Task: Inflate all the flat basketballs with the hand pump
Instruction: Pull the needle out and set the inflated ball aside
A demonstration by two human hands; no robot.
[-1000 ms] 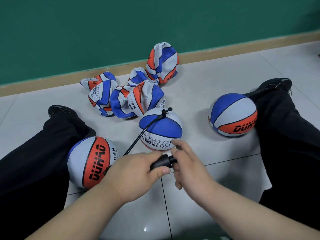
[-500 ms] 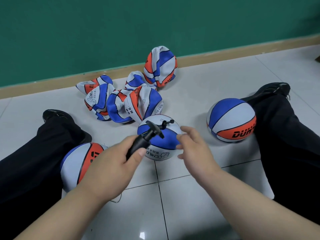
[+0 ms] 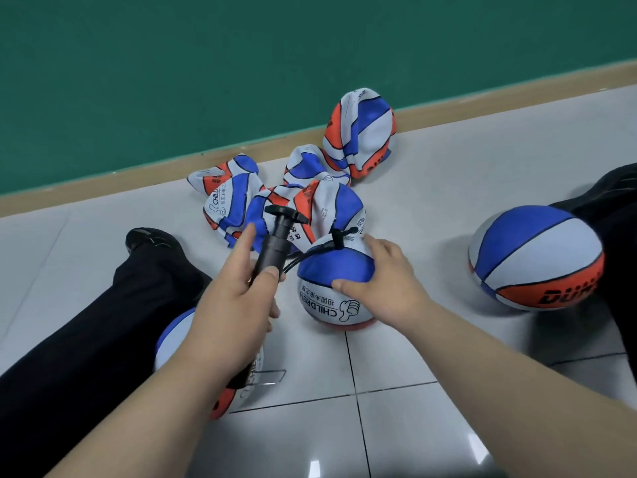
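Head view, looking down between the spread legs of a person sitting on a pale tiled floor (image 3: 448,188). Left hand (image 3: 238,305) grips the black hand pump (image 3: 275,246) round its barrel, thumb on the near side and index finger lying straight up the far side; the T-handle sticks up clear of the hand, pump tilted away. The lower end of the barrel is hidden in the palm. A black hose (image 3: 310,255) runs from the pump to the top of the middle ball (image 3: 331,305), where the needle fitting sits – whether the needle is in the valve is too small to tell. Right hand (image 3: 389,284) lies flat on that ball, fingers spread over the top and thumb on the blue panel, nothing pinched. The ball looks round and stands on the floor, its base cut by shadow.

Flat basketballs (image 3: 234,201) lie in a crumpled heap just behind it – count unclear, they overlap. One more flat ball (image 3: 362,132) leans near the skirting board (image 3: 103,188). An inflated ball (image 3: 169,343) by the left leg (image 3: 103,322) is mostly hidden under the left forearm. Another inflated ball (image 3: 534,257) touches the right leg (image 3: 613,208), its lettering cut off by the trousers.
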